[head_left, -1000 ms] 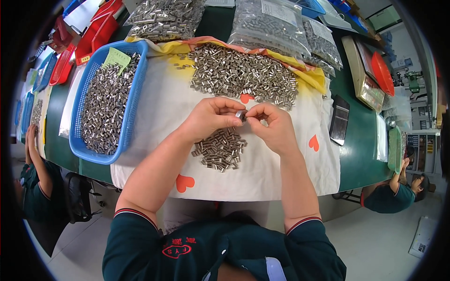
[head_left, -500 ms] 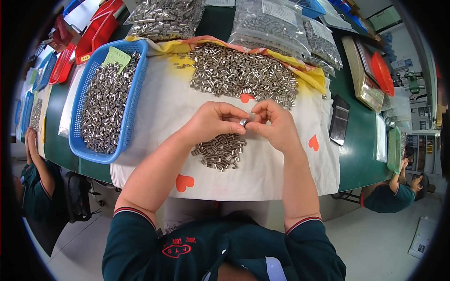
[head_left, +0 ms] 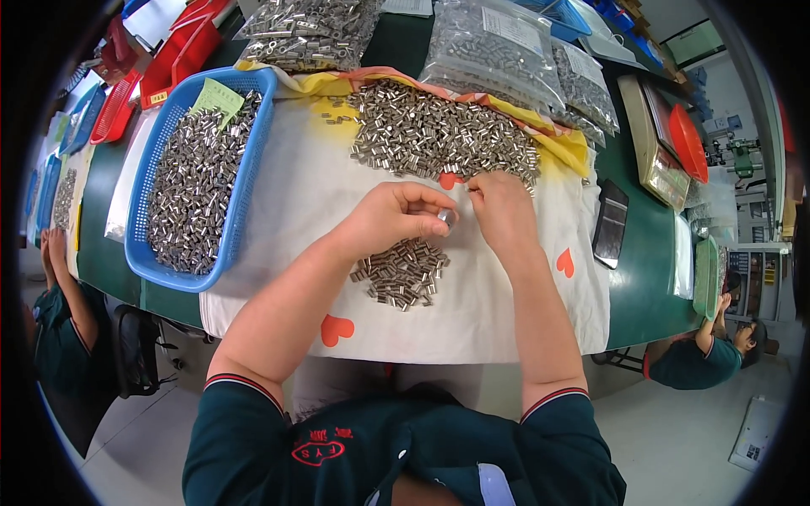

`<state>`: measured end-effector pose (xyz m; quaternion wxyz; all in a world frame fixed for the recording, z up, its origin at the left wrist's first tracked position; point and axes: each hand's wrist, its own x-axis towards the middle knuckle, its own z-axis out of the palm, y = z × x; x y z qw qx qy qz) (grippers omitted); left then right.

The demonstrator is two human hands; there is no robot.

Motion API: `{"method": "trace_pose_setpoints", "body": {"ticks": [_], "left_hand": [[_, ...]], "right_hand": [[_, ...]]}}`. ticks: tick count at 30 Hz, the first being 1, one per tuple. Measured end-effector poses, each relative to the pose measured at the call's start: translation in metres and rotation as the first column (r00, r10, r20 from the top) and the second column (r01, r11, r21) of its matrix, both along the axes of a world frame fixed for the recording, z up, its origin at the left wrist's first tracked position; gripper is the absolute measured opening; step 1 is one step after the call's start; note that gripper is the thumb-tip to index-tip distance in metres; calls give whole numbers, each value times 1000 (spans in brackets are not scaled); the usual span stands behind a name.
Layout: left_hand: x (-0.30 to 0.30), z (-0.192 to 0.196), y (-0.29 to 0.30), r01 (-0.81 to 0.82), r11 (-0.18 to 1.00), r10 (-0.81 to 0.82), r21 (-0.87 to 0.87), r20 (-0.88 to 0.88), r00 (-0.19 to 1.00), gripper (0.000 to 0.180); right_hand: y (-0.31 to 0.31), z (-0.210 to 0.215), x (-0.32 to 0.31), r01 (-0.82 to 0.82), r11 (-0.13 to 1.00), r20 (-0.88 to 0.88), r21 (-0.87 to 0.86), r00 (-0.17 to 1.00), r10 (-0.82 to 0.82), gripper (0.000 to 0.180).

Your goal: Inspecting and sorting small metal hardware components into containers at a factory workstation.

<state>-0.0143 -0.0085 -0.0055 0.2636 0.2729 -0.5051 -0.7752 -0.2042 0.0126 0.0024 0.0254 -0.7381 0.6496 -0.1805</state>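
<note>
My left hand (head_left: 398,218) pinches a small shiny metal ring (head_left: 446,218) between thumb and fingers, above the cloth. Below it lies a small pile of short silver metal sleeves (head_left: 403,274), just under the hand's edge. My right hand (head_left: 504,212) is to the right, its fingers curled and pressed together at the near edge of a large heap of the same sleeves (head_left: 439,126). Whatever its fingertips hold, if anything, is hidden or too small to make out.
White cloth (head_left: 278,253) with red hearts covers the green table (head_left: 645,287). A blue basket (head_left: 253,160) of sleeves stands left. Bags of metal parts (head_left: 489,55) lie behind; a dark phone-like object (head_left: 610,223) lies right. Other people sit at both sides.
My right hand has moved away from the ring, forward to the large heap's near edge. My left hand stays nearly in place, still pinching the ring.
</note>
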Motion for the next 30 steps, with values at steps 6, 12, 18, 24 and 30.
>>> {"method": "trace_pose_setpoints", "body": {"ticks": [6,12,18,24,30], "left_hand": [[-1,-5,-2,-78,997,79,25,-62,995,31],[-1,-4,0,-139,989,141,43,-43,989,32],[-2,-5,1,-126,992,126,-8,21,992,30],[-4,-1,3,-135,975,170,-179,202,965,30],[-1,2,4,-15,998,19,-57,67,998,32]], "right_hand": [[11,6,6,90,996,416,25,905,-92,7],[31,27,19,-117,980,749,160,662,-43,9],[35,30,25,-114,993,594,36,802,71,9],[35,21,27,-134,973,302,-188,935,188,7],[28,21,5,-232,913,778,337,615,-131,13]]}}
